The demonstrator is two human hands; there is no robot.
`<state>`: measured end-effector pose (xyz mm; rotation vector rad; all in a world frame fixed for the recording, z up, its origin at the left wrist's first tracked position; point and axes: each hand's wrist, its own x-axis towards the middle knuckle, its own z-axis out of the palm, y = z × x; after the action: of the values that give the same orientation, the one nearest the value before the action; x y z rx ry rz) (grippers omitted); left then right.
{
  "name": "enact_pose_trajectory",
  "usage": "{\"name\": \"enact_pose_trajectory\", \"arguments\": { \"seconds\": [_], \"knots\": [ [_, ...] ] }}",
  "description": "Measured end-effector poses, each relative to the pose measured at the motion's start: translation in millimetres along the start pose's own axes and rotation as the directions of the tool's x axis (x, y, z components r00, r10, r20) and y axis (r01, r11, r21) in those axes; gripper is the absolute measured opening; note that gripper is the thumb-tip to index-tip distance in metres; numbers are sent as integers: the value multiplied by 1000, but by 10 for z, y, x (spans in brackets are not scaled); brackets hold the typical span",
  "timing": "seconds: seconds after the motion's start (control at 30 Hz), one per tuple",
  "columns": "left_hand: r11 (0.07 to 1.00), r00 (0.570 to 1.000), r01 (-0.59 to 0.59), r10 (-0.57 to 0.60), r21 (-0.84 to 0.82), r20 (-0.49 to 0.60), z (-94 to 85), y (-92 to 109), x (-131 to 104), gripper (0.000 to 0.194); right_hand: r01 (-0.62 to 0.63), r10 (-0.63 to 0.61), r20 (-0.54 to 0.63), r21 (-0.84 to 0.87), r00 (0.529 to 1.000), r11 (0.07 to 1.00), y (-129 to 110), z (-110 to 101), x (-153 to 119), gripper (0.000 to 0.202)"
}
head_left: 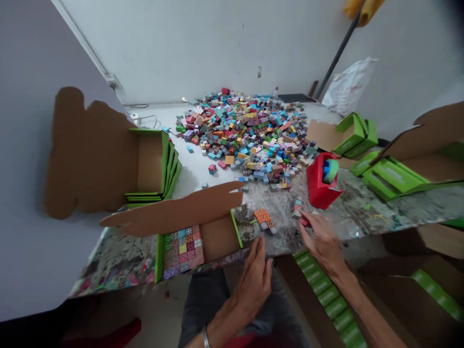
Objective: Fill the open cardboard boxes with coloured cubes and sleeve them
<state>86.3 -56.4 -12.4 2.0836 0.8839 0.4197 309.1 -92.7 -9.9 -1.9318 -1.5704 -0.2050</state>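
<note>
Right hand point(322, 239), blurred: fingertips at small red rectangular block point(303, 221) on paint-stained grey table point(357, 215), grip cannot be told; left hand point(255, 270): empty, fingers loosely extended; light pressure, faces squared, advisable

Stained table point(119, 251) is bearing: block heap point(250, 130), beyond the right hand point(324, 241); tape dispenser point(314, 191), just past it; open box point(219, 237), leftward.

Place: packing workshop | stained grey worktable point(116, 253) bears multicoloured patterned blocks point(250, 128) | green-and-brown cardboard boxes point(150, 162) | red tape dispenser point(317, 186)
</note>
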Motion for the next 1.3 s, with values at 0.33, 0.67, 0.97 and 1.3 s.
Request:
{"name": "enact_pose_trajectory", "arguments": {
  "seconds": [0.33, 0.67, 0.97, 1.3],
  "knots": [
    [985, 997, 55, -65, -166, -52, 114, -80, 62, 53, -169, 155, 85, 195, 984, 966, -740, 415, -182, 38],
    [995, 998, 55, -52, -79, 40, -131, 39, -122, 56, -131, 183, 194, -251, 964, 959, -655, 468, 100, 66],
    [964, 966, -158, 196, 216, -169, -565, -71, -395, 46, 95, -84, 141, -73, 986, 993, -468, 557, 351, 32],
    [772, 913, 199, 79, 604, -401, -999, -528, -580, 40, 600, -621, 320, 174, 716, 781, -1439, 516, 685, 31]
  ]
}}
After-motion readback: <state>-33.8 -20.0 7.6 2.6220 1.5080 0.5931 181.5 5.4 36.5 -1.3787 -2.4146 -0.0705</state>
